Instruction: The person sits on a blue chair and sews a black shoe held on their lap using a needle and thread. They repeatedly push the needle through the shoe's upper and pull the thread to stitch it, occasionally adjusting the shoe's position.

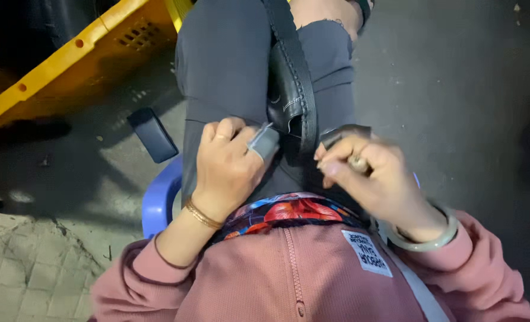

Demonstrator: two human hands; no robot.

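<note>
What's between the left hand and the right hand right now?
In the head view, the black shoe on the lap sits between left hand and right hand.

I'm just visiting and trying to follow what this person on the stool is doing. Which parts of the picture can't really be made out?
All in the head view:
- The right hand is blurred, so the small tool in its fingers can't be identified.
- The black sandal on the lap is partly covered by both hands.
- The left hand wears a grey finger cover; its fingertip is hidden.
- The yellow crate is cut off by the edge.
</note>
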